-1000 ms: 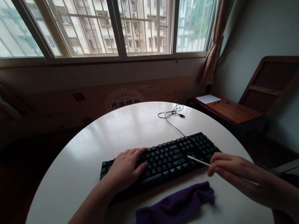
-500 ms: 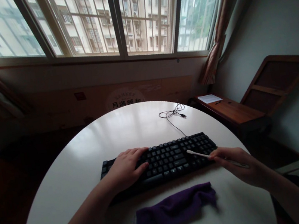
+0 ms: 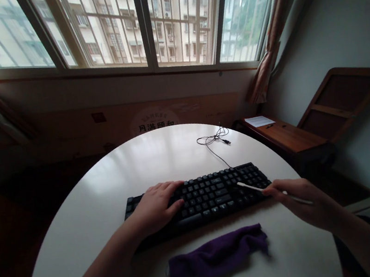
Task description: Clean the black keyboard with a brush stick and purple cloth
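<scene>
A black keyboard [image 3: 214,192] lies across the middle of the round white table [image 3: 160,161]. My left hand [image 3: 155,206] rests flat on the keyboard's left half, fingers stretched over the keys. My right hand [image 3: 302,202] pinches a thin white stick [image 3: 254,187] like a pen. The stick's tip touches the keys near the keyboard's right end. A crumpled purple cloth [image 3: 217,255] lies on the table just in front of the keyboard, between my forearms.
The keyboard's black cable [image 3: 214,141] trails in a loop toward the table's far edge. A wooden side table [image 3: 286,136] with a sheet of paper [image 3: 258,121] stands to the right. A barred window [image 3: 139,24] fills the far wall.
My right hand has moved forward and to the right, carrying the stick's tip from the keyboard's lower middle keys to its right end. My left hand has stayed put.
</scene>
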{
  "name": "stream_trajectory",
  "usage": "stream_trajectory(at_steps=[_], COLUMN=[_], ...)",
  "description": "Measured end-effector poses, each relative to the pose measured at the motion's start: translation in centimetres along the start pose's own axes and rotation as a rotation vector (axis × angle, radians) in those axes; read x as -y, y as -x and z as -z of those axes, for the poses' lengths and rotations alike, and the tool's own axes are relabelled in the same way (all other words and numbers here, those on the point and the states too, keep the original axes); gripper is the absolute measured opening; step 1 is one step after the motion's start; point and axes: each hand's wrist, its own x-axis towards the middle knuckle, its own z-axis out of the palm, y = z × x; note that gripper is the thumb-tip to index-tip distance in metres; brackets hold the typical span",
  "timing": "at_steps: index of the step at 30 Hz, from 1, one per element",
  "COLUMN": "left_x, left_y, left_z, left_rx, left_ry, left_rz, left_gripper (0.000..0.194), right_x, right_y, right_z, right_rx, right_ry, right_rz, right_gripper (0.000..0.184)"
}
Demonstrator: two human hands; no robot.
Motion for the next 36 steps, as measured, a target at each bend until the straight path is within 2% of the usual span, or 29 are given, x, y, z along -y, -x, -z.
stream_trajectory(at_steps=[2, 5, 10, 13, 16, 20, 26, 31, 36], left_x=[0.1, 0.1, 0.0, 0.0, 0.1, 0.1, 0.0, 0.1, 0.6], left_y=[0.0, 0.0, 0.0, 0.0, 0.0, 0.0, 0.0, 0.1, 0.2], left_z=[-0.1, -0.1, 0.1, 0.1, 0.0, -0.1, 0.1, 0.0, 0.4], left_rx=[-0.006, -0.007, 0.002, 0.0, -0.005, -0.005, 0.009, -0.001, -0.07], left_ry=[0.004, 0.007, 0.008, 0.011, 0.011, 0.007, 0.0, 0.021, 0.123], left_rz=[-0.007, -0.015, -0.008, -0.01, -0.009, -0.008, -0.007, -0.013, -0.034], left_gripper=[0.05, 0.051, 0.051, 0.05, 0.05, 0.05, 0.05, 0.05, 0.05], right_x=[0.0, 0.7, 1.6, 1.8, 2.4, 3.0, 3.4, 4.0, 4.1], right_y=[0.1, 0.1, 0.2, 0.3, 0.3, 0.1, 0.0, -0.1, -0.5], right_z=[0.5, 0.4, 0.0, 0.3, 0.1, -0.7, -0.4, -0.6, 0.4], right_rx=[0.004, 0.018, 0.132, 0.106, 0.093, 0.134, 0.014, 0.045, -0.069], right_ry=[0.011, -0.004, 0.011, 0.076, 0.085, 0.07, 0.198, 0.203, 0.228], right_rz=[-0.015, 0.034, 0.058, 0.033, 0.071, 0.113, 0.028, 0.08, 0.0], right_gripper=[0.036, 0.031, 0.032, 0.033, 0.031, 0.032, 0.037, 0.037, 0.035])
